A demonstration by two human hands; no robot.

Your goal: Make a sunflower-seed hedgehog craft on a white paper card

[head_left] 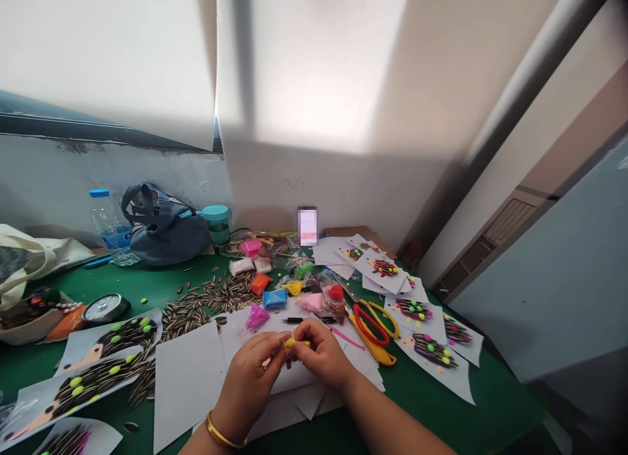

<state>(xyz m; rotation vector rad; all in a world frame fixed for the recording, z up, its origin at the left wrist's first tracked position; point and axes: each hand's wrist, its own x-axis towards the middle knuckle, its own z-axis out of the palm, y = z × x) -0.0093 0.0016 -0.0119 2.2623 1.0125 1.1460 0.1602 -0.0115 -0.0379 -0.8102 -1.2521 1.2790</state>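
My left hand (252,370), with a gold bangle at its wrist, and my right hand (324,355) meet over white paper sheets (294,397). Both are closed, fingertips pinching a small lump of yellow modelling clay (290,343), which may have clear wrapping on it. The fingers hide most of it. Just beyond lies a black pen (294,320), and a pink plastic clay tool (349,338) is to the right. Packets of coloured clay lie farther back, including blue (275,299), purple (256,317), pink (310,303) and orange (260,284).
Red- and yellow-handled scissors (370,323) and a yellow utility knife (371,344) lie right. Sunflower seeds (196,311) are heaped left. Seed-and-clay hedgehog pictures (432,353) lie on both sides. A phone (308,226), blue bag (169,236) and bottle (105,219) stand at the back.
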